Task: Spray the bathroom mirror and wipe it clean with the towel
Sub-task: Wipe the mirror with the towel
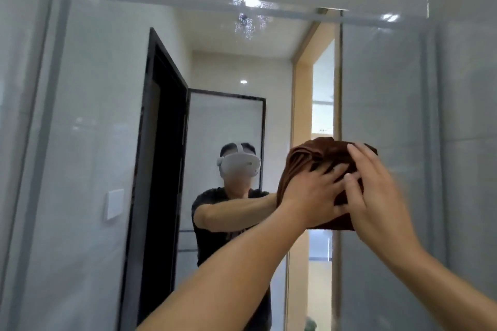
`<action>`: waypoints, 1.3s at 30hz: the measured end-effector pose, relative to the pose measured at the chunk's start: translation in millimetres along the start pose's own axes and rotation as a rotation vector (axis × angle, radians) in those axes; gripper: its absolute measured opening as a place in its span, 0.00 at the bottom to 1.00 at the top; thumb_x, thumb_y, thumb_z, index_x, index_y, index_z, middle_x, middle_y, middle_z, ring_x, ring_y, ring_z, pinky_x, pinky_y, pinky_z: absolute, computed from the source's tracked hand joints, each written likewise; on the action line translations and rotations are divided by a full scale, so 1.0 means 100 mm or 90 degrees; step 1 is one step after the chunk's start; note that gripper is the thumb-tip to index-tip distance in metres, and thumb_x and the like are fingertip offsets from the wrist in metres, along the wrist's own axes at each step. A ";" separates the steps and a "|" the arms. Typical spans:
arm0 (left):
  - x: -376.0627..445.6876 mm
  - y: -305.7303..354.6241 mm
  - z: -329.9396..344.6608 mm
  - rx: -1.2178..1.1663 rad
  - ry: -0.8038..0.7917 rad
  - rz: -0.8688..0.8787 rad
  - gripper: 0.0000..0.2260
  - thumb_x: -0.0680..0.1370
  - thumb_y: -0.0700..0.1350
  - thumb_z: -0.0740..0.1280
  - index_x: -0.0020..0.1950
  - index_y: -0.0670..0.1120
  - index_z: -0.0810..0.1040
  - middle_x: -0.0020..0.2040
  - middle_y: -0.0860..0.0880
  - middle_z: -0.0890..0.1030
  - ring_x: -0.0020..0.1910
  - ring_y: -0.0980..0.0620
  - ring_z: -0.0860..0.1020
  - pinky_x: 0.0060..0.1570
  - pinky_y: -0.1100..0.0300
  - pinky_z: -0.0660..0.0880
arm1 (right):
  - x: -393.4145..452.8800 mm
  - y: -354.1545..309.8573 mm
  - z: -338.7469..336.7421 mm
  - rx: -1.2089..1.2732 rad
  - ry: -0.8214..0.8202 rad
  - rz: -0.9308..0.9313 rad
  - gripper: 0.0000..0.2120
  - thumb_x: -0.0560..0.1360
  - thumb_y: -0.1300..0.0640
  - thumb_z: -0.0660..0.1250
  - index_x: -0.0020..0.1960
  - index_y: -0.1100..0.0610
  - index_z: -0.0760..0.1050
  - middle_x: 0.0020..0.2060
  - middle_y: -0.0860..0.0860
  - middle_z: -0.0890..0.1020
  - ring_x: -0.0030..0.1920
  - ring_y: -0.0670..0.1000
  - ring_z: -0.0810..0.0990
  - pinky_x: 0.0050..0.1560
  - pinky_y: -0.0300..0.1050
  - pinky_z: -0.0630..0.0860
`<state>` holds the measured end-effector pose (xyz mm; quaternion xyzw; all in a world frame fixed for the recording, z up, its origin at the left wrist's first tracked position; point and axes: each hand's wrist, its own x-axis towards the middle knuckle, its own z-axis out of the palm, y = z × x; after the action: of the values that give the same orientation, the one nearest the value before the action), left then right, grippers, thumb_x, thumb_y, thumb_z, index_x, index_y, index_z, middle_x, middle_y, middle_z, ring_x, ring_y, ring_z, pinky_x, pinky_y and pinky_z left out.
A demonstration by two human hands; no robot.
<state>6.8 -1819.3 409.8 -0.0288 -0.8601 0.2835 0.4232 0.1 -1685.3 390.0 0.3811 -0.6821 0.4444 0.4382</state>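
Note:
The large wall mirror (102,142) fills most of the view, framed by a pale bevelled edge. A bunched brown towel (309,158) is pressed flat against the glass at the right of centre. My left hand (312,193) lies spread on the towel's lower left part. My right hand (368,193) covers its right side, fingers overlapping the left hand's fingertips. Spray droplets (250,21) cling to the glass near the top edge. No spray bottle is in view.
The mirror reflects a person with a white headset, a dark open door (161,142), a white wall switch (115,204) and a wooden doorway (304,121). Glossy grey wall tiles (468,115) border the mirror on the right.

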 end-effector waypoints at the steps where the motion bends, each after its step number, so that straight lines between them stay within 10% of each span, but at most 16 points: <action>1: 0.05 -0.20 -0.01 0.023 0.020 -0.027 0.29 0.79 0.62 0.50 0.78 0.53 0.62 0.73 0.48 0.70 0.71 0.45 0.68 0.66 0.46 0.67 | 0.02 0.01 0.02 0.005 -0.004 -0.004 0.24 0.83 0.57 0.56 0.78 0.54 0.64 0.78 0.49 0.65 0.77 0.50 0.64 0.75 0.46 0.59; 9: -0.29 -2.25 -0.92 0.159 0.227 -0.481 0.33 0.78 0.68 0.48 0.80 0.56 0.53 0.79 0.47 0.61 0.76 0.42 0.60 0.71 0.34 0.54 | 0.35 -0.46 0.35 0.078 -0.005 -0.081 0.26 0.79 0.53 0.53 0.77 0.54 0.66 0.77 0.47 0.66 0.76 0.44 0.63 0.71 0.27 0.50; 15: -0.61 -2.92 -1.19 0.115 0.295 -0.707 0.34 0.78 0.68 0.44 0.81 0.54 0.51 0.81 0.45 0.53 0.80 0.42 0.50 0.72 0.31 0.47 | 0.80 -1.01 0.52 0.047 0.045 -0.239 0.23 0.82 0.56 0.58 0.76 0.56 0.68 0.76 0.52 0.69 0.75 0.52 0.68 0.74 0.52 0.68; 21: 0.07 -2.75 -1.31 0.069 0.314 -0.802 0.34 0.79 0.66 0.45 0.81 0.50 0.50 0.81 0.42 0.50 0.80 0.40 0.47 0.73 0.31 0.44 | 1.16 -1.19 0.41 0.018 0.017 -0.273 0.23 0.82 0.58 0.58 0.77 0.56 0.64 0.78 0.52 0.66 0.77 0.53 0.64 0.75 0.50 0.62; 32: 2.00 -0.49 -0.60 0.121 0.141 -0.187 0.32 0.80 0.65 0.50 0.81 0.53 0.52 0.81 0.46 0.53 0.80 0.43 0.50 0.75 0.36 0.46 | 1.22 0.05 -0.26 -0.010 0.085 -0.040 0.19 0.79 0.64 0.57 0.70 0.59 0.71 0.69 0.55 0.74 0.66 0.57 0.75 0.65 0.54 0.73; 36: 1.32 0.63 -0.04 -0.245 0.052 -0.156 0.21 0.83 0.44 0.61 0.76 0.45 0.66 0.73 0.48 0.71 0.71 0.50 0.70 0.53 0.79 0.66 | 1.01 0.42 -0.43 -0.029 0.135 0.065 0.22 0.80 0.65 0.56 0.73 0.58 0.70 0.71 0.54 0.73 0.70 0.54 0.71 0.70 0.46 0.65; 39: 0.67 1.22 0.38 -0.230 -0.073 -0.013 0.29 0.81 0.58 0.60 0.79 0.47 0.60 0.77 0.48 0.65 0.76 0.47 0.63 0.71 0.59 0.62 | 0.74 0.58 -0.44 -0.063 0.072 0.101 0.23 0.81 0.64 0.55 0.76 0.57 0.66 0.74 0.53 0.69 0.74 0.52 0.68 0.72 0.46 0.63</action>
<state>-87.9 -1715.4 376.9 -0.0797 -0.9199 0.1212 0.3643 -65.6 -1635.3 452.6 0.2777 -0.7056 0.4643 0.4576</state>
